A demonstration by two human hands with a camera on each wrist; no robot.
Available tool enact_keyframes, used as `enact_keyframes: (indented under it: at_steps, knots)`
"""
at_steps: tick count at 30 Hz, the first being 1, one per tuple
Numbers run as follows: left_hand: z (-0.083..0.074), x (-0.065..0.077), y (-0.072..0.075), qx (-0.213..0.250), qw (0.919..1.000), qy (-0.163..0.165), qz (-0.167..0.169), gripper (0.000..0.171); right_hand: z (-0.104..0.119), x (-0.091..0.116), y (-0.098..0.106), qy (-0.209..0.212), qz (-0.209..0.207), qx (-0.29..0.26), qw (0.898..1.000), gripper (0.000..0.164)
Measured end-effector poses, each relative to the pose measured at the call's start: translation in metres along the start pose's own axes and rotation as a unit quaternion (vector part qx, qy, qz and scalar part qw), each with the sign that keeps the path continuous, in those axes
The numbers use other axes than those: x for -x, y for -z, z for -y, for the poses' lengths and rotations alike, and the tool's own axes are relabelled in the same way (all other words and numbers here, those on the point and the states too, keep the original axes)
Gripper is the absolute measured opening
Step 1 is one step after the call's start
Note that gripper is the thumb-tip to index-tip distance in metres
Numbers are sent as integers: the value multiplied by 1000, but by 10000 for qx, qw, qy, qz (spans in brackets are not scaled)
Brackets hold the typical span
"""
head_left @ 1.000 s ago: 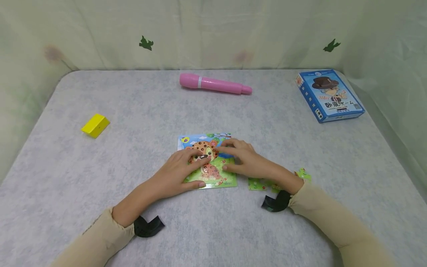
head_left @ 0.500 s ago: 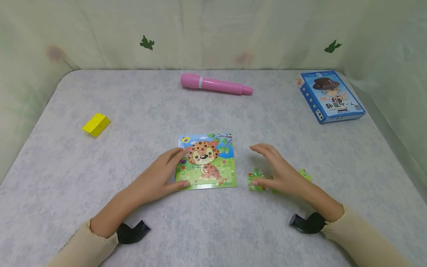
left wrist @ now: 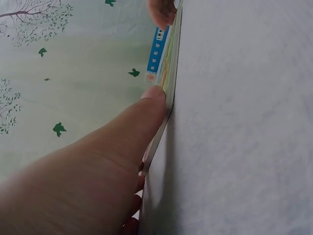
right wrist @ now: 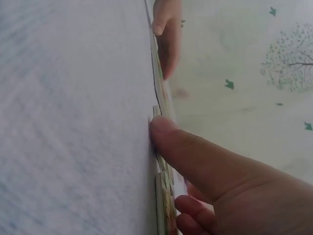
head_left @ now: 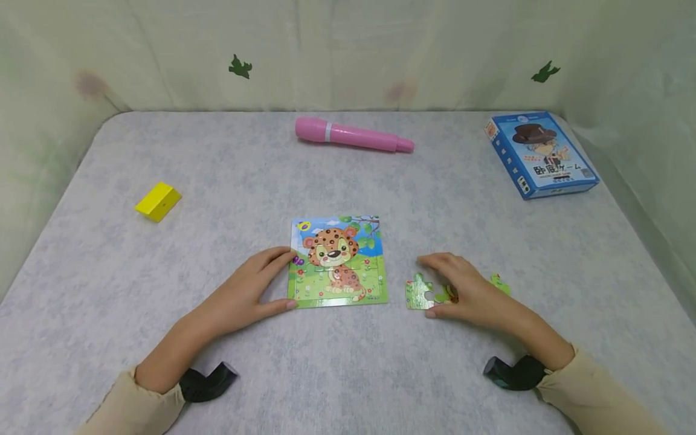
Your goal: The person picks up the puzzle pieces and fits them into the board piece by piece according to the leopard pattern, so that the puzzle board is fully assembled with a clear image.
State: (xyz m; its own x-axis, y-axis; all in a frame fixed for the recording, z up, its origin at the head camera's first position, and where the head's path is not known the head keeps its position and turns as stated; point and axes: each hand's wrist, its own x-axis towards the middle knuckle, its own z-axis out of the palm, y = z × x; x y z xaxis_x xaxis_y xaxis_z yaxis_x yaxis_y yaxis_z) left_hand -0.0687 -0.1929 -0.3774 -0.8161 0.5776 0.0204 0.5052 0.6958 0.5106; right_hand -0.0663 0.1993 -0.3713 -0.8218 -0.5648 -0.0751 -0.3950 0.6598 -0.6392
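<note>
A square jigsaw puzzle (head_left: 338,263) with a cartoon leopard lies mid-table, its picture facing up. My left hand (head_left: 239,296) rests at its left side, thumb at the lower left corner and fingertips at the edge higher up. Right of the puzzle, my right hand (head_left: 470,290) arches over loose jigsaw pieces, with thumb and fingers spread apart. A green piece (head_left: 418,293) shows to the left of that hand, another piece sits partly under it, and a third green piece (head_left: 499,283) peeks out beyond the wrist. In the right wrist view the thumb (right wrist: 166,128) is right at a piece's edge.
A yellow block (head_left: 158,202) lies at the left. Toward the back is a pink torch-shaped tube (head_left: 353,135), and a blue game box (head_left: 544,155) stands at the back right. A pale curtain (head_left: 348,54) hangs behind the table.
Both hands have come off the puzzle's face: the left has drawn back to its left edge, the right has moved right and lowered over the loose pieces, its fingers closing in somewhat.
</note>
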Motion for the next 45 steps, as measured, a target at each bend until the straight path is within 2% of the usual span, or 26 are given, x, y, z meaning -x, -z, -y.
enact_keyframes:
  at_steps: [8, 15, 19, 22, 27, 31, 37, 41, 45]
  knots:
    - [1, 0, 0, -26, 10000, -63, -34, 79, -2, 0, 0, 200, 75, 386, 9990, 72]
    - [0, 0, 0, -18, 10000, 10, -4, 79, -1, 1, -1, 197, 24, 290, 9994, 62]
    - [0, -1, -1, -25, 10000, 8, 10, 80, 0, 1, -1, 360, -22, 392, 9986, 58]
    - [0, -1, -1, -40, 10000, -29, 9, 80, 4, 1, 0, 496, -101, 461, 9977, 56]
    - [-1, 0, 0, -44, 10000, -76, -7, 79, 20, -2, 2, 593, -308, 225, 9975, 57]
    - [0, 1, 1, -27, 9999, -102, 9, 78, 38, -13, -1, 883, -534, -66, 9946, 60]
    - [2, 2, 1, 22, 9999, -70, 75, 78, 65, -41, -13, 1459, -690, -577, 9852, 62]
    - [3, 2, 2, 21, 9999, -112, 32, 78, 77, -61, -27, 1343, -525, -657, 9874, 63]
    - [4, 1, 2, -3, 9992, -384, -114, 73, 81, -79, -43, 1154, -267, -530, 9915, 61]
